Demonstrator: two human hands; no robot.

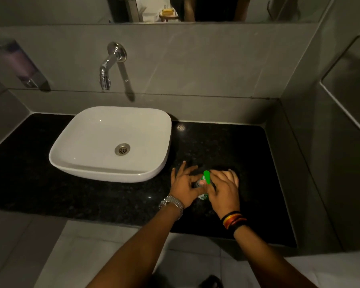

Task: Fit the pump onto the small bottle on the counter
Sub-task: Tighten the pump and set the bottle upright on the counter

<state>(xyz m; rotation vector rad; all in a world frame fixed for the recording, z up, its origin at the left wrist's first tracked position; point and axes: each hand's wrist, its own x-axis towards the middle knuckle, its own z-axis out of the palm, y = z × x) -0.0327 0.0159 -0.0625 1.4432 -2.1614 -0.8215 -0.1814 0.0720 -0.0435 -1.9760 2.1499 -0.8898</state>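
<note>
Both left hand and right hand grip small bottle, green plastic pump on top.

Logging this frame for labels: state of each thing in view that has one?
small bottle: standing on the counter, mostly hidden between both hands
pump: green, at the bottle top; whether seated cannot be told
left hand: fingers on the bottle
right hand: closed over the pump
sink: empty, drain open
tap: no water running
wall dispenser: blurred, level unclear
</note>
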